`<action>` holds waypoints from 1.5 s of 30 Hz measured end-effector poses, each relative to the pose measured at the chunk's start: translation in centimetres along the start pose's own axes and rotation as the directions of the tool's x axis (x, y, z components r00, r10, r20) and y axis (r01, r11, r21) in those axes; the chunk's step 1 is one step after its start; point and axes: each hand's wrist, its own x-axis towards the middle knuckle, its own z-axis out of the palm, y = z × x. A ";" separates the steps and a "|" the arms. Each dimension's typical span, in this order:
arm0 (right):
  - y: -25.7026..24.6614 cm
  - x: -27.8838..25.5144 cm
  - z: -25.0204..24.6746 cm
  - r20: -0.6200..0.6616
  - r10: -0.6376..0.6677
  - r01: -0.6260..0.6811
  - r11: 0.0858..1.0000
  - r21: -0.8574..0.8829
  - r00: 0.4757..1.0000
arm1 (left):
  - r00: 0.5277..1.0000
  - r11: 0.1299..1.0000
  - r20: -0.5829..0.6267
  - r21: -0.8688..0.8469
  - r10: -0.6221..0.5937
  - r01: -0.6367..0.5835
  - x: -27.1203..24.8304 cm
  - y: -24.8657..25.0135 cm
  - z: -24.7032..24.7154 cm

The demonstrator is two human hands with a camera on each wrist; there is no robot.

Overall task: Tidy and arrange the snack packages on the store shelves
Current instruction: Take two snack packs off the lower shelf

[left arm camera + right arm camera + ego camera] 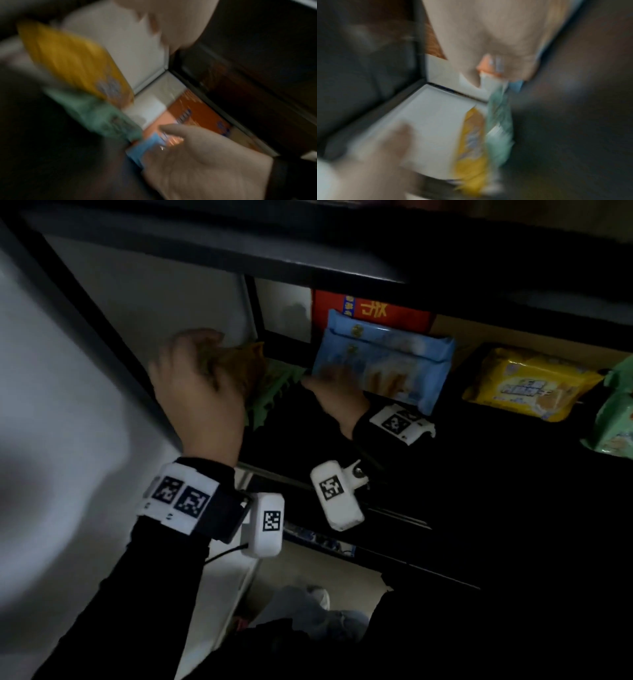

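On the dark shelf, my left hand curls round a yellow snack package by the left wall, with a green package right beside it. My right hand grips the left end of a blue package, which lies on a second blue one. The left wrist view, blurred, shows the yellow package, the green package and the right hand on the blue package. The blurred right wrist view shows the yellow package and green package side by side.
A red box stands behind the blue packages against the shelf's back. Further right lie another yellow package and a green one. A dark upper shelf hangs overhead, and a white wall bounds the left side.
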 end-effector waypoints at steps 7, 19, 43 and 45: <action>-1.3 1.5 5.5 0.251 0.417 -0.467 0.864 0.189 0.874 | 0.790 0.907 0.466 0.327 -0.398 0.265 1.7 -3.7 1.8; 0.3 1.9 3.4 0.188 0.398 -0.440 0.800 0.407 0.898 | 0.633 0.712 0.580 -0.126 -0.512 0.691 3.1 -5.8 3.1; 7.1 -16.7 -2.3 0.625 0.108 -0.413 0.833 0.367 0.773 | 0.607 0.292 0.506 -0.569 -0.612 0.769 -25.5 4.7 -12.7; 8.1 -19.2 -0.1 0.672 0.123 -0.425 0.852 0.306 0.731 | 0.577 0.285 0.428 -0.573 -0.696 0.768 -29.1 3.5 -15.9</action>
